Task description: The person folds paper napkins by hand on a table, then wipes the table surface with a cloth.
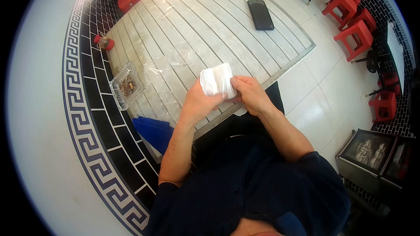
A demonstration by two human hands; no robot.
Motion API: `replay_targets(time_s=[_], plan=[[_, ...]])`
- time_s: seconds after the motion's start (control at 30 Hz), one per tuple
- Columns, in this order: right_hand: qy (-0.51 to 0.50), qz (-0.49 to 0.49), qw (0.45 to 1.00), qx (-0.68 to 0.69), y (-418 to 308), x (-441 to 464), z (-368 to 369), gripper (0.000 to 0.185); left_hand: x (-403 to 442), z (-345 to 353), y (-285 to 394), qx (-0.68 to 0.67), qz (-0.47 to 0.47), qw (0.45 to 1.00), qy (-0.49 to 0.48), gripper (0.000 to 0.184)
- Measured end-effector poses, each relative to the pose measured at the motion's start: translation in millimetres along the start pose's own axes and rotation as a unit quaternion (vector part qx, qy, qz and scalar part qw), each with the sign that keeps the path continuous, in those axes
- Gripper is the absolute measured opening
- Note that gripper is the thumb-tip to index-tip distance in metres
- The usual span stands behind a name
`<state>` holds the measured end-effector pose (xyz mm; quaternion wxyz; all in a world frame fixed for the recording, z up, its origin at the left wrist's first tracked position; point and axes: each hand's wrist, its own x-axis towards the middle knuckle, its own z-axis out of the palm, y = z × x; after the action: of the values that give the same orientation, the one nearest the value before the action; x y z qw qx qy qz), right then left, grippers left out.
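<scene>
A soft, folded white bundle [217,80] is held between both hands above the near edge of the table. It looks like napkins or tissue, but I cannot tell whether it is paper or cloth. My left hand [200,101] grips its left and lower side, with the thumb across the bottom. At its right edge, my right hand [248,91] pinches it between thumb and fingers. Some fingertips of both hands are hidden beneath the bundle. Thin clear plastic [168,61] lies crumpled on the slatted table [210,22], left of the bundle.
A glass ashtray [127,86] with butts stands at the table's left edge, below a small red-capped bottle [104,42]. Something blue and folded [153,132] lies by my left forearm. A black phone [260,15] rests far right. Red stools [356,38] stand on the floor beyond.
</scene>
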<state>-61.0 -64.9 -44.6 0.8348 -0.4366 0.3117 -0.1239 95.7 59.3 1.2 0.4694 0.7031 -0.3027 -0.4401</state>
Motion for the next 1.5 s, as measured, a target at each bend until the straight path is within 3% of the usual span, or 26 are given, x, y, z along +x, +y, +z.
replay_targets(time_s=[0.33, 0.4, 0.47, 0.6, 0.67, 0.77, 0.9, 1.0, 1.07, 1.33, 1.4, 1.47, 1.5], plan=[[0.032, -0.007, 0.999, 0.005, -4.6, -7.6, 15.2, 0.036, 7.1, 1.8, -19.8, 0.067, 0.029, 0.997, 0.036, 0.066], [0.010, -0.021, 1.000, 0.017, 3.5, -4.2, 13.9, 0.043, 6.5, 3.0, -17.8, 0.091, 0.046, 0.993, 0.053, 0.067], [0.001, -0.009, 1.000, 0.019, 4.5, -6.7, 16.5, 0.044, -0.5, 7.6, 2.5, 0.063, -0.007, 0.996, 0.062, 0.067], [0.017, 0.022, 0.999, 0.046, -3.6, -17.4, 28.3, 0.047, 3.1, 8.8, -10.0, 0.053, 0.024, 0.995, 0.085, 0.068], [-0.003, 0.013, 0.998, 0.057, -5.4, -15.8, 22.6, 0.048, -1.1, 10.5, 1.5, 0.051, -0.019, 0.996, 0.074, 0.064], [-0.012, 0.010, 0.998, 0.068, -0.4, -9.8, 11.5, 0.048, 1.9, 2.1, -11.4, -0.047, -0.009, 0.999, 0.005, 0.059], [0.002, 0.020, 0.999, 0.048, -0.4, -10.2, 11.3, 0.047, 0.1, 0.5, -9.8, -0.094, -0.003, 0.995, -0.015, 0.048], [-0.011, 0.005, 1.000, 0.025, -2.1, -11.6, 15.8, 0.047, 3.9, 3.7, -12.1, -0.052, -0.011, 0.999, -0.002, 0.059], [-0.006, -0.003, 1.000, 0.014, -5.6, -13.3, 17.3, 0.047, 1.8, 14.0, 0.6, 0.042, -0.015, 0.997, 0.068, 0.063], [-0.027, 0.006, 0.999, 0.031, -10.7, -7.9, 5.7, 0.046, -1.5, 13.5, 2.7, 0.030, 0.011, 0.996, 0.079, 0.067], [0.010, 0.023, 0.999, 0.036, -17.7, -10.6, 4.9, 0.038, -4.4, 14.9, 4.0, 0.047, 0.020, 0.996, 0.074, 0.068], [0.017, 0.003, 1.000, -0.017, -19.6, -12.7, 8.5, 0.038, -4.4, 17.6, -0.7, 0.128, 0.128, 0.977, 0.110, 0.070], [0.023, -0.019, 0.997, -0.072, -20.2, -12.8, 9.7, 0.038, -3.4, 14.1, -6.8, 0.129, 0.128, 0.977, 0.110, 0.070]])
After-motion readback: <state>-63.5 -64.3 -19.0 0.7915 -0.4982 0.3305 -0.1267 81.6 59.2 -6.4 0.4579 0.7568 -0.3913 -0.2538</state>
